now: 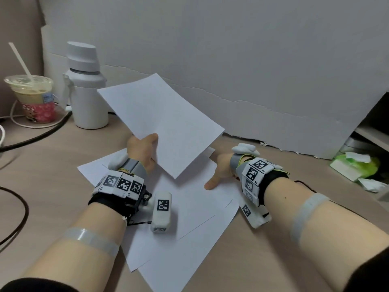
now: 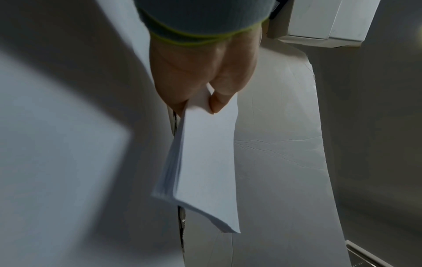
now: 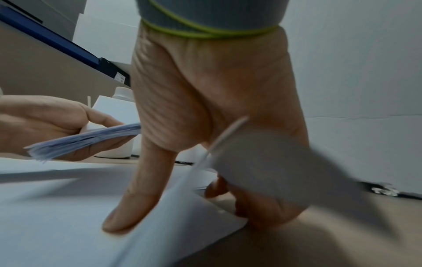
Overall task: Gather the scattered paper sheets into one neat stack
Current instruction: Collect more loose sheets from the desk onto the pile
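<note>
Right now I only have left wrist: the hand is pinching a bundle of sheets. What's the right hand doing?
Observer: The right hand pinches the raised edge of a loose sheet, thumb on top.
Operator: More sheets down?
Observer: Yes, several overlapping sheets lie on the desk between the wrists.
Operator: Anything near the bundle?
Observer: A white bottle stands just left of the held stack, not touching.

The stack [image 1: 162,123] hides the left hand's [image 1: 143,150] fingers in the head view; the right hand's [image 1: 221,171] fingers vanish under a sheet [image 3: 262,159], blurred in its wrist view. How many sheets lie on the desk [image 1: 52,165] can't be counted.
</note>
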`<state>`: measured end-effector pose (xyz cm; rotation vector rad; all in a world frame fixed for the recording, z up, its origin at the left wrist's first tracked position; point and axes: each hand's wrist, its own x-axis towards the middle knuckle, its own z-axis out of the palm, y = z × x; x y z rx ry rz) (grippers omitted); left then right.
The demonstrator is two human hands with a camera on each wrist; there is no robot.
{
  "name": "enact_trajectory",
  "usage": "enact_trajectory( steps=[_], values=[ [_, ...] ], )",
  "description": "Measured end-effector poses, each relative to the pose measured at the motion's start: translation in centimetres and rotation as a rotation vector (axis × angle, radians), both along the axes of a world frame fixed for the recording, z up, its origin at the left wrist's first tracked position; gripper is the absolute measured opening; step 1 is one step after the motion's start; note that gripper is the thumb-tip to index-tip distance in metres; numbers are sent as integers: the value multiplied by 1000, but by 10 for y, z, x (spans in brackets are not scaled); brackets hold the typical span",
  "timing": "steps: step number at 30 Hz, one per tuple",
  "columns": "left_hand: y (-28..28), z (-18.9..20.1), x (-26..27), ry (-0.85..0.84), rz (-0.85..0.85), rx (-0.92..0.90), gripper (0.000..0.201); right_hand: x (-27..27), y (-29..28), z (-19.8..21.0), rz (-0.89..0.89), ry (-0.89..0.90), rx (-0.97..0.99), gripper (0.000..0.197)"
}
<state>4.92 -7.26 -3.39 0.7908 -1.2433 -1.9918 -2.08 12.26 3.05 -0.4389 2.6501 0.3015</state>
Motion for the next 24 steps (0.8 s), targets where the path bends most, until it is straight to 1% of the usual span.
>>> enact_trajectory(
  steps=[2, 4, 5, 7, 8, 11, 13, 14, 17, 18, 19, 21, 22, 24],
  values=[
    [0, -2, 0, 9, 2, 8, 43, -4, 3, -4, 27, -29, -52, 68],
    [0, -3, -1, 9, -6, 16, 43, -16, 5, -13, 27, 10, -80, 68],
    [0, -3, 0, 5, -11, 17, 43, -19, 6, -17, 9, 14, -108, 65],
    [-1, -4, 0, 2, -19, 20, 41, -28, 7, -19, -9, 54, -175, 46],
    [-2, -4, -1, 5, -19, 17, 41, -34, 10, -19, -22, 70, -228, 42],
    [-4, -5, -3, 12, -21, 15, 41, -47, 21, -15, -96, 156, -405, 49],
    [-5, -7, -4, 19, -25, 17, 40, -53, 27, -7, -145, 201, -475, 41],
    [-5, -8, -5, 26, -30, 16, 37, -58, 31, -4, -162, 210, -517, 40],
    [-6, -7, -3, 37, -91, 31, 19, -72, 43, 3, -238, 282, -693, 67],
    [-8, -8, -3, 33, -114, 51, 17, -72, 47, 8, -259, 316, -748, 69],
    [-9, -10, -2, 27, -140, 74, 18, -71, 50, 14, -276, 352, -792, 65],
    [-9, -12, -2, 19, -182, 100, 27, -64, 56, 27, -286, 454, -888, 48],
    [-8, -12, -3, 17, -201, 101, 29, -64, 57, 33, -277, 497, -952, 44],
    [-5, -12, -2, 4, -246, 87, 29, -62, 57, 43, -231, 553, -1083, 46]
  ],
)
